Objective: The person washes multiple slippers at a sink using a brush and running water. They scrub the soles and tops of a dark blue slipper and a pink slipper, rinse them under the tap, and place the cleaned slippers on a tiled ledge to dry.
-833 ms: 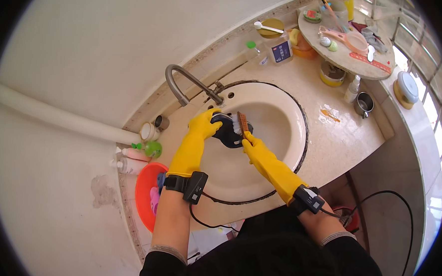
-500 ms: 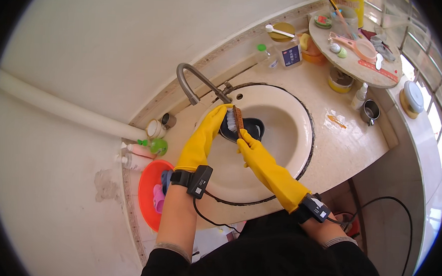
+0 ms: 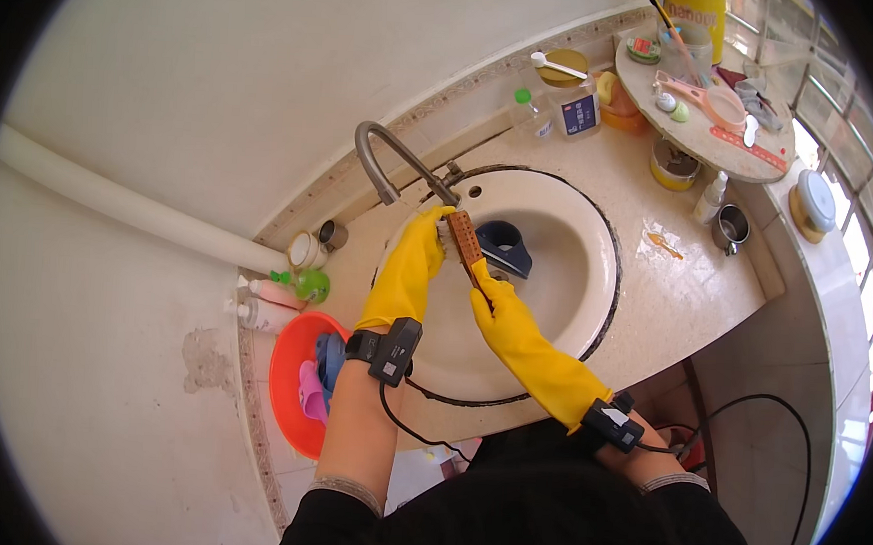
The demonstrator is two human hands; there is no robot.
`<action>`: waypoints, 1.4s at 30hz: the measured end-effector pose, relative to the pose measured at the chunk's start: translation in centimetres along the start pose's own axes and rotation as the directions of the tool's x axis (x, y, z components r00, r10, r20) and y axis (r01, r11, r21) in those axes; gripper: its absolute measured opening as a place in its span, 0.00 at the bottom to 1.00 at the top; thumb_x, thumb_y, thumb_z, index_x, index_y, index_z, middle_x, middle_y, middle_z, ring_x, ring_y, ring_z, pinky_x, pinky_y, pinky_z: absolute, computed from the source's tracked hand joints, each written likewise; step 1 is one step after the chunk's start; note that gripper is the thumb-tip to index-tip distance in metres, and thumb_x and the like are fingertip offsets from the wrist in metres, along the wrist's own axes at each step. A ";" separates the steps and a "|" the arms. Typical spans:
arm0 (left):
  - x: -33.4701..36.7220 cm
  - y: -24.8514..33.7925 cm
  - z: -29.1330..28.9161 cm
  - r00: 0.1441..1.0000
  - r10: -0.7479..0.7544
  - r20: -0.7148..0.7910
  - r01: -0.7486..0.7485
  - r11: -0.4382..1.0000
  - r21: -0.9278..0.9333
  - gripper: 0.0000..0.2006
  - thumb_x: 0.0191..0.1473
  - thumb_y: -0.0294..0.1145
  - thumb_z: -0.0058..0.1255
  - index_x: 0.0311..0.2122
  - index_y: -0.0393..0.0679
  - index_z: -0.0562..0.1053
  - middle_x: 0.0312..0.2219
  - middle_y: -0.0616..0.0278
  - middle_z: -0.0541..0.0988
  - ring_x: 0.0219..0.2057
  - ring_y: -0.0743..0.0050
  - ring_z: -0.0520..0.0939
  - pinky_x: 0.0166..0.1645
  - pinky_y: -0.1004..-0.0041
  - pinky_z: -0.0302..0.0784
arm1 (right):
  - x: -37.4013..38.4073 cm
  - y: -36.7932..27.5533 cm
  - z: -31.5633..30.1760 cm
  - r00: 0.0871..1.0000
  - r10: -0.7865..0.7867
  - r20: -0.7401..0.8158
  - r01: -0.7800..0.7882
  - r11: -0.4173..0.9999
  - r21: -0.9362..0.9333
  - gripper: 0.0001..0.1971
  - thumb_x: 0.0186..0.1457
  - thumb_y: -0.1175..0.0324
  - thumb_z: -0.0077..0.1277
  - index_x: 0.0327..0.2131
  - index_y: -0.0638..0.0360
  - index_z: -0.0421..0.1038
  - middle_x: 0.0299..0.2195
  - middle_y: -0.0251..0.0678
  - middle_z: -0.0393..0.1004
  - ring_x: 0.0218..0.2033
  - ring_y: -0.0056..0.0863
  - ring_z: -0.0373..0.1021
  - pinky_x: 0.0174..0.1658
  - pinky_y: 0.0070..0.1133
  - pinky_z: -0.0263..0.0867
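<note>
Both my hands wear yellow rubber gloves over the sink. My right hand (image 3: 494, 297) is closed round the end of a brown wooden scrub brush (image 3: 465, 239), its pale bristles turned towards my left glove. On the brush's left side, my left hand (image 3: 419, 262) is closed on a dark blue slipper (image 3: 512, 257). The slipper lies tilted above the basin, its strap opening showing; the brush hides the part nearest my left fingers. Around them is the white oval sink (image 3: 580, 270), with a grey curved faucet (image 3: 371, 161) beyond my left hand.
A red basin (image 3: 279, 388) with blue and pink slippers stands at the left, near several bottles (image 3: 309, 286). Along the back are a clear jar (image 3: 575, 112) and a green-capped bottle (image 3: 532, 115). At the right are a cluttered round board (image 3: 654, 82) and a metal cup (image 3: 730, 227).
The slipper has turned, from lying opening-up to tilted with its sole edge showing. The brush has rolled so its wooden back faces up, and my right hand has moved slightly nearer me.
</note>
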State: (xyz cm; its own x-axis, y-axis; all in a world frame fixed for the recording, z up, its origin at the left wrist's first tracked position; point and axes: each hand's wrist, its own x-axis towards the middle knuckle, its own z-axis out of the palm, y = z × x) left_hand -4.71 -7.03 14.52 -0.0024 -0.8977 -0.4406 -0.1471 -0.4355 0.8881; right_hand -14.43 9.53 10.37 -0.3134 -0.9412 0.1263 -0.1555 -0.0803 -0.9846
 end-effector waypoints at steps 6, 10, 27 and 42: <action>-1.4 0.8 2.2 0.996 -0.075 -0.057 0.078 0.996 0.045 0.25 0.51 0.53 0.51 0.48 0.44 0.68 0.40 0.59 0.75 0.39 0.67 0.77 0.41 0.67 0.75 | -0.4 -0.7 0.0 0.998 0.059 -0.013 -0.055 0.973 0.222 0.22 0.57 0.66 0.45 0.56 0.53 0.60 0.31 0.39 0.68 0.28 0.29 0.65 0.33 0.21 0.61; -1.5 0.0 3.0 1.000 0.007 0.005 -0.007 1.000 -0.003 0.29 0.49 0.53 0.54 0.50 0.45 0.63 0.35 0.57 0.74 0.34 0.64 0.78 0.33 0.65 0.80 | -0.4 -0.2 -0.3 0.968 0.227 0.109 -0.251 0.913 0.323 0.24 0.57 0.64 0.44 0.58 0.50 0.58 0.27 0.33 0.68 0.23 0.21 0.63 0.29 0.18 0.62; -0.9 -0.6 2.6 0.984 0.041 -0.173 -0.019 0.992 0.124 0.34 0.41 0.47 0.63 0.50 0.49 0.58 0.41 0.49 0.70 0.30 0.58 0.78 0.29 0.58 0.81 | 0.2 1.8 -0.6 0.897 0.443 0.003 -0.441 0.892 0.099 0.22 0.57 0.61 0.42 0.55 0.56 0.61 0.35 0.50 0.71 0.35 0.39 0.69 0.40 0.24 0.63; 0.8 -0.2 2.7 0.942 0.105 -0.319 0.064 0.876 0.478 0.43 0.38 0.57 0.60 0.57 0.49 0.55 0.53 0.49 0.62 0.52 0.53 0.66 0.45 0.53 0.72 | 0.1 5.4 0.0 0.980 0.186 -0.075 -0.186 0.983 0.009 0.23 0.58 0.58 0.41 0.56 0.53 0.59 0.21 0.41 0.70 0.19 0.29 0.67 0.27 0.24 0.63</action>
State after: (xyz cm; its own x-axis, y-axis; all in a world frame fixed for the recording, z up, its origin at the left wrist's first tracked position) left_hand -7.31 -7.54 13.65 0.2975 -0.9126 -0.2805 -0.6017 -0.4073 0.6871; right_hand -15.33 8.97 5.07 -0.4065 -0.9123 -0.0501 -0.0859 0.0928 -0.9920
